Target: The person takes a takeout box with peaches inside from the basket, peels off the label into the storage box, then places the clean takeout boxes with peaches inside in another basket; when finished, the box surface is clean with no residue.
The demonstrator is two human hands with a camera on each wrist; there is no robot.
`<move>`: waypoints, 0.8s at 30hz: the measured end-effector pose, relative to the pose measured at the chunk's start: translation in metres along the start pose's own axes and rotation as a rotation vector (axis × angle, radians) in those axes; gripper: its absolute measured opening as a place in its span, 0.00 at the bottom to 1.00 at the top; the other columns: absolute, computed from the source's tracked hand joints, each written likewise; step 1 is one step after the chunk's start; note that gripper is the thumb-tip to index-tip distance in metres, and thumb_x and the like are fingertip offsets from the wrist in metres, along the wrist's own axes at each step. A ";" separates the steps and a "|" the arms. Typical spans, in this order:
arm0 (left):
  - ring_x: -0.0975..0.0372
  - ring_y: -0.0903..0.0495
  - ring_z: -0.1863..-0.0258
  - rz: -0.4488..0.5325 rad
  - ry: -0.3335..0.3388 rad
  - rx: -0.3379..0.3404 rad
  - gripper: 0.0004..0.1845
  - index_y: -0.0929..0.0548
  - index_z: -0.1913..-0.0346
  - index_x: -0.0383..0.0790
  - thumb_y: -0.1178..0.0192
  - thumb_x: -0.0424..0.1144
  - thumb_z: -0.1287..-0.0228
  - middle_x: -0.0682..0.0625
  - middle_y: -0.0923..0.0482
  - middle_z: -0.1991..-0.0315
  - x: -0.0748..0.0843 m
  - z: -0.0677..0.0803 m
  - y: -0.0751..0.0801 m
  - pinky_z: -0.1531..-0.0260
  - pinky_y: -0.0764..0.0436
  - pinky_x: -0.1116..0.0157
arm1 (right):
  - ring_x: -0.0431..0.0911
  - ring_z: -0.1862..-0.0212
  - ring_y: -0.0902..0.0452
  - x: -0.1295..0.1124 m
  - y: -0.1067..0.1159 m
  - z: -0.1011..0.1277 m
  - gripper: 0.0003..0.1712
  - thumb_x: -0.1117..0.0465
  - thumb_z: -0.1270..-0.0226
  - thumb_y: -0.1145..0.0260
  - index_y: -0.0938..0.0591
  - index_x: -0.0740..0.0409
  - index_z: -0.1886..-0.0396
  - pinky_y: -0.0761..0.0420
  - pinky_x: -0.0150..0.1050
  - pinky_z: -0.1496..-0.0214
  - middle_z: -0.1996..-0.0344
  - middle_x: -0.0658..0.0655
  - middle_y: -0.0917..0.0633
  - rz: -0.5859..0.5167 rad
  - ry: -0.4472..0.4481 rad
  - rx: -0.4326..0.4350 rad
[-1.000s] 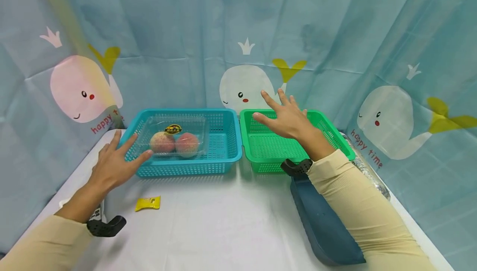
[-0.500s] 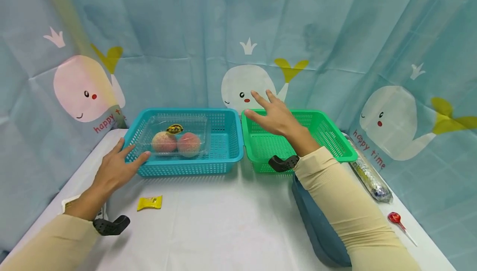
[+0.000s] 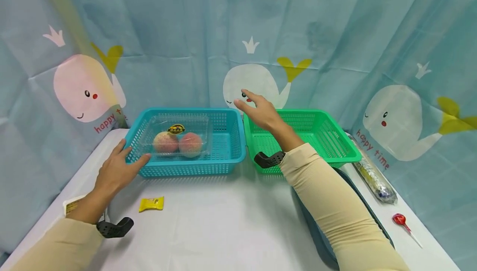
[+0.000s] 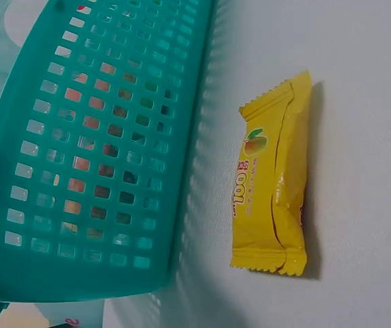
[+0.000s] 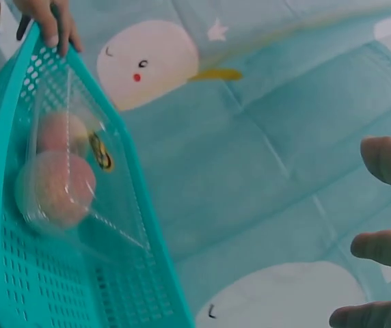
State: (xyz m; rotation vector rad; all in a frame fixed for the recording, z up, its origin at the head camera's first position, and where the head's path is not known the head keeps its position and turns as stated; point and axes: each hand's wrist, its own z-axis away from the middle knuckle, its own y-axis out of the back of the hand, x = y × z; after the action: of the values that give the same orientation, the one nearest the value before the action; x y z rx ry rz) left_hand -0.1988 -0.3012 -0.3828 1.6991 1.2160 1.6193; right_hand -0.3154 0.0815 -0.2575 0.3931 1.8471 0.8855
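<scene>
A teal basket (image 3: 190,167) holds a clear lidded box with two peaches (image 3: 179,142). My left hand (image 3: 119,167) rests with straight fingers against the basket's near-left corner, and its fingertips (image 5: 48,17) show at the rim in the right wrist view. My right hand (image 3: 257,111) hovers open above the far end of the seam between the teal basket and the green basket (image 3: 328,138), holding nothing. A yellow candy packet (image 3: 151,204) lies on the white table in front of the teal basket (image 4: 93,157), seen close as the candy (image 4: 271,184) in the left wrist view.
A dark blue object (image 3: 372,217) lies under my right forearm. A long foil-wrapped pack (image 3: 374,177) and a red lollipop (image 3: 400,220) lie at the table's right edge. A small packet (image 3: 71,206) sits by my left wrist. Whale-print cloth hangs behind.
My right hand has moved left, from over the green basket to the seam between the baskets. My left hand has slid slightly down the teal basket's corner.
</scene>
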 end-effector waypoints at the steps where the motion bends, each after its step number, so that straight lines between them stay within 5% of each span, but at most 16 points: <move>1: 0.29 0.50 0.35 -0.001 0.002 0.003 0.49 0.43 0.31 0.20 0.53 0.66 0.34 0.33 0.62 0.26 0.000 0.000 0.000 0.47 0.45 0.29 | 0.54 0.32 0.40 -0.002 -0.003 -0.001 0.40 0.31 0.32 0.51 0.42 0.38 0.24 0.36 0.56 0.38 0.30 0.53 0.37 -0.017 -0.007 -0.001; 19: 0.30 0.49 0.34 -0.007 0.015 0.022 0.50 0.43 0.31 0.22 0.53 0.67 0.35 0.34 0.60 0.25 0.003 0.002 -0.004 0.47 0.44 0.30 | 0.53 0.31 0.41 -0.002 -0.076 -0.030 0.38 0.40 0.33 0.39 0.38 0.41 0.26 0.32 0.55 0.40 0.29 0.58 0.38 -0.247 -0.136 -0.056; 22: 0.31 0.50 0.34 -0.008 0.015 0.020 0.50 0.43 0.31 0.22 0.53 0.66 0.34 0.34 0.60 0.25 0.002 0.003 -0.003 0.46 0.44 0.30 | 0.50 0.51 0.25 -0.003 -0.086 -0.034 0.38 0.41 0.33 0.39 0.38 0.42 0.26 0.23 0.49 0.53 0.34 0.61 0.32 -0.255 -0.170 -0.076; 24: 0.31 0.50 0.34 -0.010 0.012 0.022 0.49 0.43 0.31 0.21 0.53 0.66 0.34 0.34 0.60 0.25 0.002 0.003 -0.002 0.46 0.44 0.30 | 0.47 0.57 0.25 -0.002 -0.093 -0.037 0.38 0.40 0.33 0.39 0.38 0.40 0.26 0.22 0.46 0.60 0.35 0.59 0.30 -0.255 -0.194 -0.087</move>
State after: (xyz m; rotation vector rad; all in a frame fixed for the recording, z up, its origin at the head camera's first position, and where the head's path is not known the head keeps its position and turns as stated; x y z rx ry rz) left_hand -0.1968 -0.2981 -0.3844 1.6961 1.2506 1.6178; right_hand -0.3361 0.0025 -0.3155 0.1771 1.6316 0.7232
